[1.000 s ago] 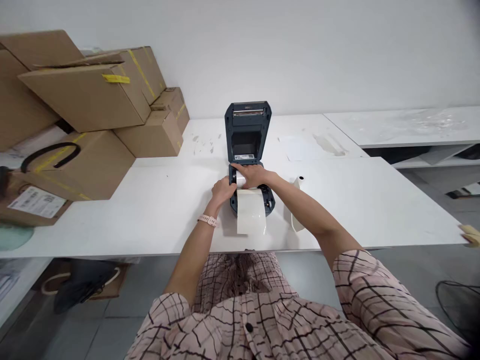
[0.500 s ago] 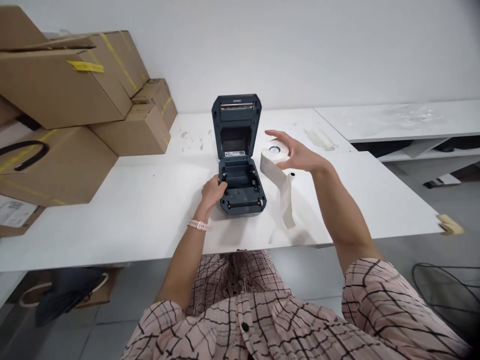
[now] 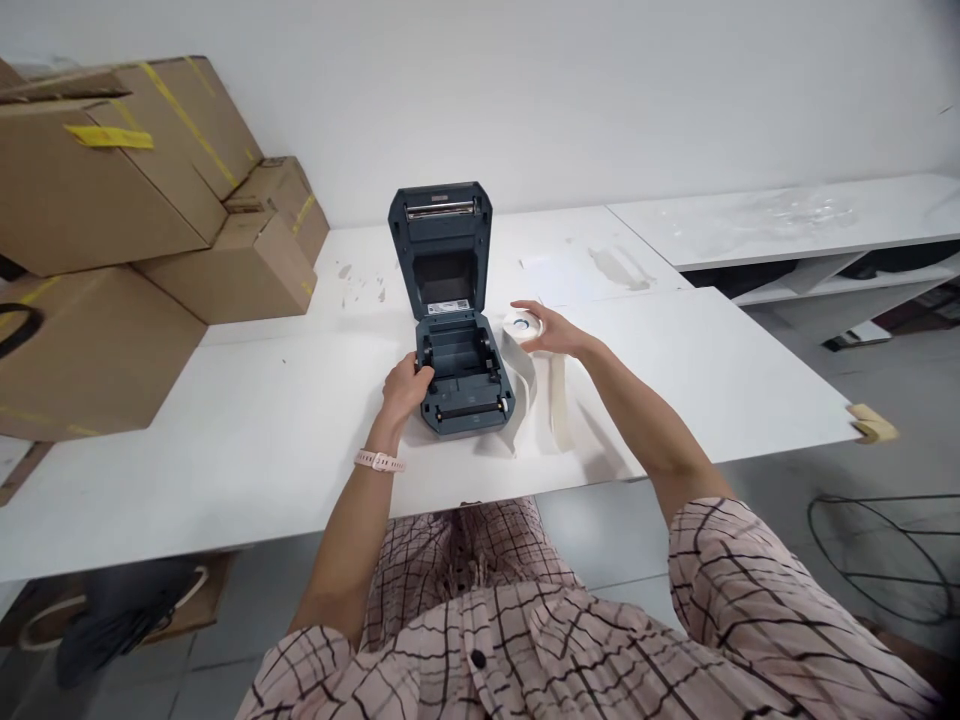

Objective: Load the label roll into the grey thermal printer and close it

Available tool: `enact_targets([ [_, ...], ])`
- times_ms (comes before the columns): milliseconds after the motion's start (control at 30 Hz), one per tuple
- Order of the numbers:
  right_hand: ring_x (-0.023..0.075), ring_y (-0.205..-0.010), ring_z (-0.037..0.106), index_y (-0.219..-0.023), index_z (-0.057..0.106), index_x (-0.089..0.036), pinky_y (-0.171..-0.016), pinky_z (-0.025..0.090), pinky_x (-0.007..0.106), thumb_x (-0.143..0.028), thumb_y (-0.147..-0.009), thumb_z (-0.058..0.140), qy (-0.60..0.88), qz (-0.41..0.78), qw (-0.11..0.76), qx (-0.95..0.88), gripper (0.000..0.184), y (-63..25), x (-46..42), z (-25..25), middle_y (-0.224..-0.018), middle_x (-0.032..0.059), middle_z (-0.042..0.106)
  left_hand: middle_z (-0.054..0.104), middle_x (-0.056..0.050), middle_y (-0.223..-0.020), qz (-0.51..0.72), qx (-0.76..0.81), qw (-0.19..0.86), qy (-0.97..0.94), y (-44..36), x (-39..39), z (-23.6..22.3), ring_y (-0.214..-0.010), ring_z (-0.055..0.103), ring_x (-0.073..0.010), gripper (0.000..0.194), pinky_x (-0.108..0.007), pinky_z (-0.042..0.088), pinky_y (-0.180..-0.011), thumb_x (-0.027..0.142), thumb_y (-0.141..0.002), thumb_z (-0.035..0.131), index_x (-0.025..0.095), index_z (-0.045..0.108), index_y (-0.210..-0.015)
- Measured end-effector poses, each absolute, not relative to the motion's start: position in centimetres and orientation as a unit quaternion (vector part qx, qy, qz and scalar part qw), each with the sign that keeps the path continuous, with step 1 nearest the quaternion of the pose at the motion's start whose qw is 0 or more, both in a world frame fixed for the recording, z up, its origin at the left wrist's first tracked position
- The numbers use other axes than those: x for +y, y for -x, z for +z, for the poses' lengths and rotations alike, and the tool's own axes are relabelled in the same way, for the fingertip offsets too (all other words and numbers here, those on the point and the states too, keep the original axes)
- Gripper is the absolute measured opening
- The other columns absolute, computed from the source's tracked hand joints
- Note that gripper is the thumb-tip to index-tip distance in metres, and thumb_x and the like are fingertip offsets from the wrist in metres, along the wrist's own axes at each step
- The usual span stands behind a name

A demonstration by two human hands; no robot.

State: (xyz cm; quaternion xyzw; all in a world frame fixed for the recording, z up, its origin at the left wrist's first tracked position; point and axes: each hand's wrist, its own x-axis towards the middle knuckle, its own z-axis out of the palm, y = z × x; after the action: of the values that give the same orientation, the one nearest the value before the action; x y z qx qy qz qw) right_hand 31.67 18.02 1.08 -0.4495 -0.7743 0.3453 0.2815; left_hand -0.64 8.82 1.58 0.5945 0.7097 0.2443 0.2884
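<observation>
A dark blue-grey label printer [image 3: 465,390] stands on the white table with its lid [image 3: 442,240] raised and its inner bay [image 3: 457,350] bare. My left hand [image 3: 407,387] is closed on the printer's left edge, thumb on top. Just right of the printer, my right hand [image 3: 551,328] curls its fingers around a white label roll [image 3: 523,325]. From the roll a loose label strip [image 3: 520,400] hangs down beside the printer's right side. Another pale strip [image 3: 559,405] lies below my right wrist. The far side of the roll is partly covered by my fingers.
Stacked cardboard boxes [image 3: 172,170] with yellow tape fill the table's left. Behind the table [image 3: 247,470] rises a white wall. A lower shelf unit [image 3: 810,235] stands at the right, and a yellowish guard [image 3: 872,423] covers the table's right corner.
My right hand has closed around the label roll and sits slightly lower with it. The hanging strip has shifted toward the printer. My left hand keeps its hold. The view has turned slightly right.
</observation>
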Motion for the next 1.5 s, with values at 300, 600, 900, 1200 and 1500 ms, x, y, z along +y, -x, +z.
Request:
enact_targets([
  [300, 0.0345, -0.158, 0.033, -0.157, 0.043, -0.042, -0.121, 0.041, 0.058, -0.044, -0.080, 0.080, 0.461, 0.485, 0.331, -0.665, 0.085, -39.7, 13.4, 1.9, -0.165, 0.0038, 0.046, 0.076, -0.010, -0.108, 0.262, 0.704, 0.290, -0.593, 0.8, 8.9, 1.1, -0.097, 0.068, -0.0293, 0.039, -0.038, 0.050, -0.080, 0.030, -0.083, 0.051, 0.022, 0.069, -0.117],
  [600, 0.0296, -0.104, 0.075, -0.117, 0.073, -0.025, -0.101, 0.056, 0.051, -0.055, -0.068, 0.090, 0.457, 0.550, 0.416, -0.563, 0.060, -37.6, 10.7, -1.2, -0.111, 0.0093, 0.081, 0.076, -0.009, -0.107, 0.272, 0.703, 0.297, -0.586, 0.7, 8.9, 1.0, -0.097, 0.068, -0.0280, 0.038, -0.037, 0.049, -0.081, 0.031, -0.083, 0.050, 0.022, 0.069, -0.115],
  [900, 0.0275, -0.109, 0.068, -0.129, 0.066, -0.025, -0.096, 0.051, 0.042, -0.047, -0.094, 0.067, 0.283, 0.320, 0.224, -0.876, 0.041, -26.0, 11.2, 11.3, -0.125, 0.0082, 0.073, 0.075, -0.010, -0.106, 0.278, 0.696, 0.293, -0.593, 0.6, 8.7, 1.0, -0.098, 0.068, -0.0303, 0.037, -0.039, 0.049, -0.083, 0.032, -0.086, 0.049, 0.023, 0.070, -0.116],
  [1200, 0.0369, -0.110, 0.071, -0.127, 0.067, -0.015, -0.096, 0.046, 0.045, -0.024, -0.091, 0.063, 0.397, 0.060, -0.068, -0.913, 0.038, -16.8, 14.9, 6.3, -0.115, 0.0169, 0.077, 0.074, -0.008, -0.094, 0.303, 0.690, 0.330, -0.568, 0.5, 8.8, 0.5, -0.091, 0.068, -0.0275, 0.043, -0.037, 0.049, -0.081, 0.033, -0.085, 0.053, 0.022, 0.070, -0.123],
  [1500, 0.0328, -0.121, 0.065, -0.129, 0.069, -0.018, -0.103, 0.051, 0.051, -0.023, -0.099, 0.052, 0.372, 0.089, 0.150, -0.912, 0.034, -20.1, 8.4, 5.2, -0.128, 0.0142, 0.073, 0.070, -0.011, -0.123, 0.433, 0.635, 0.398, -0.501, -0.2, 8.7, -0.7, -0.101, 0.068, -0.0243, 0.050, -0.034, 0.053, -0.088, 0.027, -0.077, 0.061, 0.017, 0.067, -0.126],
])
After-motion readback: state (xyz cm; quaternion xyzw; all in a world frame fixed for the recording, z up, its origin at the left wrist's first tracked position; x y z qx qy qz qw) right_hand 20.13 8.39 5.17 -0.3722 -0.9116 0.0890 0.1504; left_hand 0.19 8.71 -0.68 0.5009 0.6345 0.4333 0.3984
